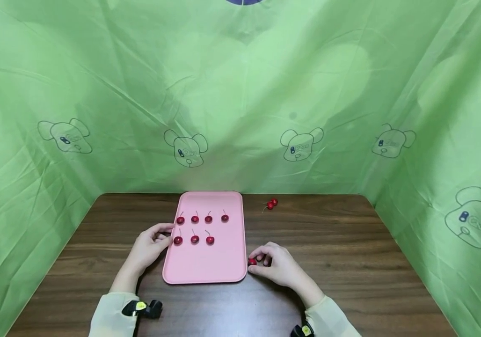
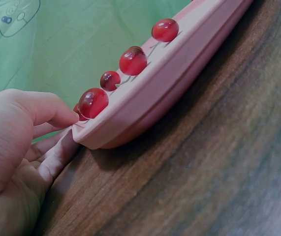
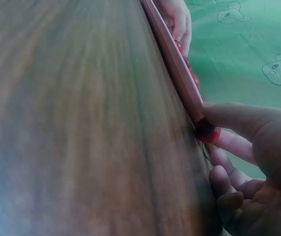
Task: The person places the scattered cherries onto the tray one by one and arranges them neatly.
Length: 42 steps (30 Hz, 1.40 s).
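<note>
A pink tray [image 1: 207, 269] lies on the table, bearing several red cherries with stems in two rows. In the back row is a cherry [image 1: 225, 218] set nearest the right side; the front row has three, among them a cherry [image 1: 210, 240] near mid-tray. My left hand [image 1: 149, 248] holds the tray's left rim between thumb and fingers, as the left wrist view shows [image 2: 27, 142]. Beside the tray's right edge, my right hand [image 1: 280, 267] pinches another cherry [image 3: 208, 132] between thumb and finger. Its stem hangs by the curled fingers in the right wrist view.
Two more cherries [image 1: 272, 203] lie together on the brown wooden table [image 1: 329, 229], toward the back right. Green cloth [image 1: 240, 93] with mouse-like drawings encloses the table at the back and sides. Dark wrist devices [image 1: 143, 309] are strapped over the sleeves.
</note>
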{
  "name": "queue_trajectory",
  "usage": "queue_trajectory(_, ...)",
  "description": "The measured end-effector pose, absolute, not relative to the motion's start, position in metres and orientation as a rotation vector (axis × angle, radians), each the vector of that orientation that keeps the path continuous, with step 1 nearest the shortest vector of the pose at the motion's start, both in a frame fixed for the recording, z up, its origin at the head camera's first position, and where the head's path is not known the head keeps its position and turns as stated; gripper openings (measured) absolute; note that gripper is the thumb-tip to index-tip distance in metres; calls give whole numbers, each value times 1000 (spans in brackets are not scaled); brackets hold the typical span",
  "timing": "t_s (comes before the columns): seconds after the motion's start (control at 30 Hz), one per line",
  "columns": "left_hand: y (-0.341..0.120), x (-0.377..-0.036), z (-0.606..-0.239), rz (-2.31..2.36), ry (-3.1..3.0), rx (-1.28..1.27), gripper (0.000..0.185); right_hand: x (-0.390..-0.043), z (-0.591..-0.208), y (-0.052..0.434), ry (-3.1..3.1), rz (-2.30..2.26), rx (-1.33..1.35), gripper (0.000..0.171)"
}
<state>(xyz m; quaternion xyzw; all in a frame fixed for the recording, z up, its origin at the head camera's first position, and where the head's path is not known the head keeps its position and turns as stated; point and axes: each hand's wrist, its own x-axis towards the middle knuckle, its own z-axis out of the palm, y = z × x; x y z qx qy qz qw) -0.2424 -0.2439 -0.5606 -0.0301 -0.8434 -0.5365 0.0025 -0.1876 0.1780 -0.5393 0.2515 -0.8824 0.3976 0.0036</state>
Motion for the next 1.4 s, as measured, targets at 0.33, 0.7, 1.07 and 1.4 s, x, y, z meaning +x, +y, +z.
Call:
queue_trajectory(0.33, -244, -243, -562, -1683, -2641, -120, 38, -190, -536, 184, -2767, 1280, 819, 22)
queue_trajectory(0.7, -245, -241, -564, -1674, -2646, -110, 38, -196, -539, 190, -2799, 1390, 791, 24)
queue_trajectory(1.07, -244, -243, -559, -1690, -2654, -108, 39, -195, -533, 194, -2826, 1472, 693, 24)
queue_trajectory(1.4, -245, -243, -561, -1705, -2645, -100, 39, -198, -535, 197, -2844, 1532, 661, 24)
